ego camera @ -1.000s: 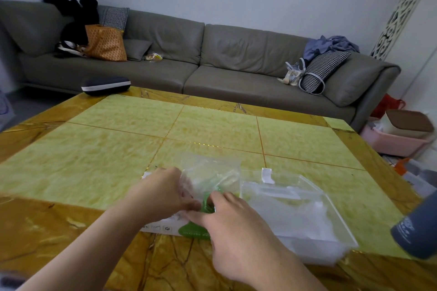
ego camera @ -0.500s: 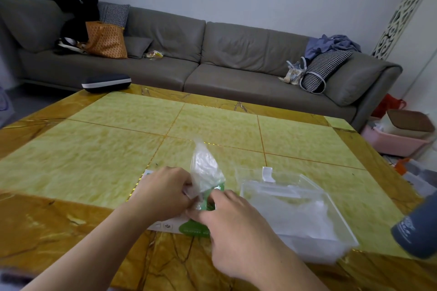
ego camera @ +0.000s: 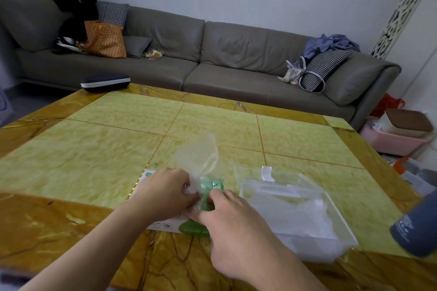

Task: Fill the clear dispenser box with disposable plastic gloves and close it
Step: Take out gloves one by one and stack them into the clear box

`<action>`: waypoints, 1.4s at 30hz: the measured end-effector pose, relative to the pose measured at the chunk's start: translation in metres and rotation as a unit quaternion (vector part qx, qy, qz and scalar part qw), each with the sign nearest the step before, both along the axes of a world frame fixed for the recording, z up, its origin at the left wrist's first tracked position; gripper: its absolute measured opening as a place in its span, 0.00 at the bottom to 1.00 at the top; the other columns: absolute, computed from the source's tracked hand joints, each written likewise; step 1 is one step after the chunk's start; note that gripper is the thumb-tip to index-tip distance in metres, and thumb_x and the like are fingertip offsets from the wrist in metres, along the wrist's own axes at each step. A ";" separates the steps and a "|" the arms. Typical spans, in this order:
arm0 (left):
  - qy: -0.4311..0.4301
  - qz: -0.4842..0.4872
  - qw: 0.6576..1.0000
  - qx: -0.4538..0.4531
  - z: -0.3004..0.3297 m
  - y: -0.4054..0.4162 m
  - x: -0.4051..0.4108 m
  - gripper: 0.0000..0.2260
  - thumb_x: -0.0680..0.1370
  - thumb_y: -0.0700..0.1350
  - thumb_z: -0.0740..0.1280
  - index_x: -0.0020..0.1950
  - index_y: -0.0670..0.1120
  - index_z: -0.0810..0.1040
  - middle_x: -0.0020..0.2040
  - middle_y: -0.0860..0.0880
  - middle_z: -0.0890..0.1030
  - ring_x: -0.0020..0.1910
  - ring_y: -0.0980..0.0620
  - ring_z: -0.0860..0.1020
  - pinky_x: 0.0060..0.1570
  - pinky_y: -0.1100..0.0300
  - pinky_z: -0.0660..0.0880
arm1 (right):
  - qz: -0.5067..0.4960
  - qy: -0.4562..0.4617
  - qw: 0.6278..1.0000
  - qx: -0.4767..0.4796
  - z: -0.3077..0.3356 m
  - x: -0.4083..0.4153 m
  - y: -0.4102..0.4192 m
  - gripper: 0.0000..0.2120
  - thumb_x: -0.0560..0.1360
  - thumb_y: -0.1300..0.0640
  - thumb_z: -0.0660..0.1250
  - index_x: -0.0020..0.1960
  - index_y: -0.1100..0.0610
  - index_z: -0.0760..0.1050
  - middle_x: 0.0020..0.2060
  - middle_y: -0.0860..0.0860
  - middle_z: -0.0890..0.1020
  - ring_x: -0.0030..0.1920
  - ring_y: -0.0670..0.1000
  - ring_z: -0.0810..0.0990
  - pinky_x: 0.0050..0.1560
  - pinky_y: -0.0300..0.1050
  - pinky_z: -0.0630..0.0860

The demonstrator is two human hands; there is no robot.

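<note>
A thin clear plastic glove [ego camera: 199, 157] stands up from a white and green glove packet [ego camera: 189, 225] lying on the table near the front. My left hand [ego camera: 165, 192] pinches the glove's lower end. My right hand [ego camera: 233, 224] grips the glove and the packet opening beside it. To the right sits the clear dispenser box [ego camera: 331, 224], open at the top, with several clear gloves piled inside. Its clear lid [ego camera: 260, 170] with a white tab lies behind it.
The yellow and amber marble table [ego camera: 113, 149] stretches ahead. A dark glasses case [ego camera: 105, 82] rests at the far left edge. A grey bottle [ego camera: 416, 229] stands at the right edge. A grey sofa with bags and cushions runs behind.
The glove, spread wide a second ago, has been gathered narrow and pulled up taller from the packet. Both hands stayed at the packet opening.
</note>
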State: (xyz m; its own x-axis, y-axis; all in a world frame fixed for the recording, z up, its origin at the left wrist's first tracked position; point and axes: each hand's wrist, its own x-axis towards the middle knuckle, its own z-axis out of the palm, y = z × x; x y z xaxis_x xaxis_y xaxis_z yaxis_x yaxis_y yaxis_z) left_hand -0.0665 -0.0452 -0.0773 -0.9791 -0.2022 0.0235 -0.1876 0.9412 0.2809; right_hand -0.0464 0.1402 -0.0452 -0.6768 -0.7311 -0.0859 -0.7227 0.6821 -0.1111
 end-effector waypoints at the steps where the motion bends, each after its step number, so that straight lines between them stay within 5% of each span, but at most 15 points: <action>1: 0.007 0.004 1.000 -0.011 -0.001 0.001 0.000 0.20 0.76 0.61 0.67 0.35 0.49 0.68 0.35 0.53 0.74 0.36 0.50 0.75 0.31 0.56 0.65 | -0.002 0.001 1.000 0.001 0.000 0.000 0.000 0.28 0.75 0.64 0.66 0.73 0.47 0.73 0.59 0.52 0.66 0.64 0.57 0.65 0.60 0.52 0.70; 5: 0.040 -0.010 0.999 0.017 -0.005 -0.004 -0.001 0.17 0.74 0.55 0.68 0.33 0.46 0.66 0.31 0.52 0.72 0.31 0.52 0.70 0.29 0.56 0.61 | -0.005 0.007 1.000 0.003 -0.002 0.000 0.000 0.27 0.76 0.64 0.66 0.72 0.47 0.73 0.59 0.52 0.67 0.64 0.58 0.65 0.60 0.52 0.69; 10: 0.045 -0.016 0.971 0.236 0.005 -0.024 -0.001 0.15 0.76 0.52 0.73 0.38 0.43 0.78 0.30 0.50 0.76 0.26 0.53 0.70 0.30 0.56 0.68 | 0.001 0.003 1.000 0.009 0.000 -0.001 0.003 0.32 0.75 0.64 0.67 0.77 0.46 0.69 0.63 0.54 0.67 0.66 0.58 0.65 0.63 0.54 0.71; 14: 0.097 -0.033 0.960 0.262 0.013 -0.029 0.002 0.13 0.76 0.52 0.72 0.36 0.45 0.80 0.33 0.46 0.79 0.26 0.55 0.71 0.29 0.58 0.68 | 0.007 0.002 1.000 0.010 0.001 -0.001 0.002 0.35 0.76 0.64 0.68 0.79 0.43 0.66 0.63 0.56 0.68 0.66 0.60 0.66 0.64 0.56 0.72; 17: 0.120 -0.039 0.962 0.242 0.012 -0.022 0.002 0.14 0.78 0.52 0.71 0.40 0.42 0.79 0.34 0.47 0.76 0.27 0.56 0.69 0.30 0.57 0.68 | 0.003 -0.002 1.000 0.006 0.001 0.000 0.002 0.36 0.77 0.63 0.68 0.79 0.41 0.63 0.62 0.55 0.67 0.66 0.60 0.66 0.64 0.57 0.72; 20: 0.066 -0.064 0.973 0.213 0.006 -0.016 0.004 0.12 0.77 0.60 0.71 0.41 0.53 0.80 0.32 0.56 0.78 0.29 0.58 0.73 0.32 0.59 0.72 | 0.000 -0.008 1.000 -0.002 0.001 0.000 0.003 0.37 0.77 0.63 0.68 0.79 0.39 0.62 0.64 0.54 0.66 0.68 0.60 0.65 0.66 0.57 0.71; 23: 0.049 -0.053 0.988 0.139 -0.002 -0.010 0.001 0.18 0.72 0.68 0.71 0.38 0.54 0.77 0.32 0.55 0.79 0.32 0.59 0.76 0.32 0.58 0.74 | 0.002 -0.009 1.000 -0.008 0.000 0.001 0.003 0.36 0.77 0.63 0.67 0.80 0.40 0.62 0.67 0.54 0.65 0.70 0.59 0.63 0.68 0.56 0.69; 33: 0.107 -0.058 0.992 0.045 -0.011 -0.005 -0.001 0.13 0.76 0.52 0.70 0.38 0.49 0.71 0.35 0.53 0.76 0.37 0.53 0.75 0.36 0.52 0.73 | -0.001 -0.005 1.000 0.010 0.002 0.003 0.000 0.33 0.76 0.63 0.66 0.78 0.45 0.66 0.62 0.54 0.66 0.66 0.59 0.64 0.63 0.53 0.70; 39: 0.137 0.017 0.952 0.274 0.013 -0.022 0.003 0.11 0.76 0.35 0.70 0.44 0.52 0.81 0.36 0.55 0.84 0.30 0.54 0.80 0.28 0.63 0.73 | 0.008 -0.015 1.000 0.014 0.006 0.004 0.001 0.34 0.76 0.65 0.66 0.77 0.44 0.64 0.61 0.56 0.67 0.66 0.60 0.65 0.60 0.56 0.71; 42: 0.144 0.030 0.918 0.367 0.031 -0.024 0.009 0.12 0.77 0.32 0.65 0.46 0.48 0.83 0.40 0.51 0.85 0.36 0.47 0.81 0.37 0.56 0.77 | 0.007 -0.019 1.000 0.020 0.007 0.001 0.001 0.32 0.76 0.63 0.67 0.76 0.44 0.66 0.64 0.57 0.68 0.68 0.61 0.66 0.64 0.57 0.72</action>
